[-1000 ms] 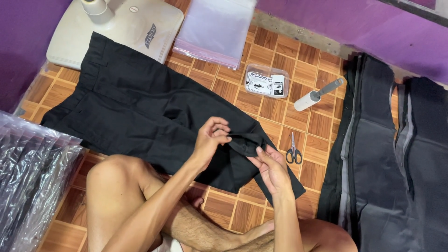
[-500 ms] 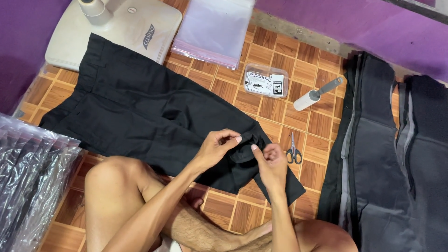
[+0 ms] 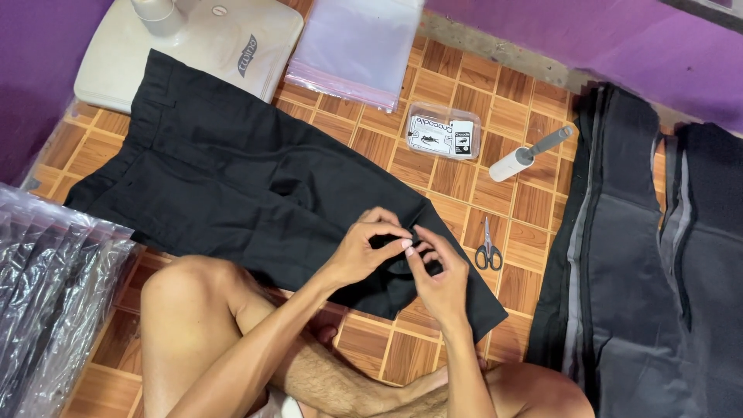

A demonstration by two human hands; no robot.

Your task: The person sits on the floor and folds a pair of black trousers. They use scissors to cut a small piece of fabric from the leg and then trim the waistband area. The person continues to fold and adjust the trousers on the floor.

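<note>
Black shorts (image 3: 232,186) lie spread flat on the tiled floor (image 3: 464,77), waistband toward the white base (image 3: 193,46) at top left, one leg running down-right to the hem near the person's knees. Both hands are at that lower leg, close to the hem edge.

Change vs 1.0 s and 0.5 s ago: hands were a bit apart on the fabric, L higher up, R lower at the hem; they've since closed in and now meet at one spot. Left hand (image 3: 360,251): thumb and forefinger pressed together, pinching something small at the cloth surface. Can't tell if it's a thread, lint or just a fold, too small. Right hand (image 3: 441,279): fingers curled, tips pinching the same bit of fabric, touching L fingertips. Shorts themselves haven't shifted; same lie in all three frames.

Judgement: work has gone from feeling along the leg to fine picking at one point on the hem area. Looks like close inspection/cleanup of the garment, mid-step.

Around:
- scissors (image 3: 487,251) on floor just right of the hands, untouched
- lint roller (image 3: 530,153) further up-right, well apart from hands
- small clear plastic box (image 3: 443,131) w/ a label card, above the shorts leg
- clear zip bag (image 3: 356,46) flat at top, beside white base
- stack of dark folded garments (image 3: 642,255) along right side
- pile of clear bagged items (image 3: 54,302) at left, by the knee
</note>
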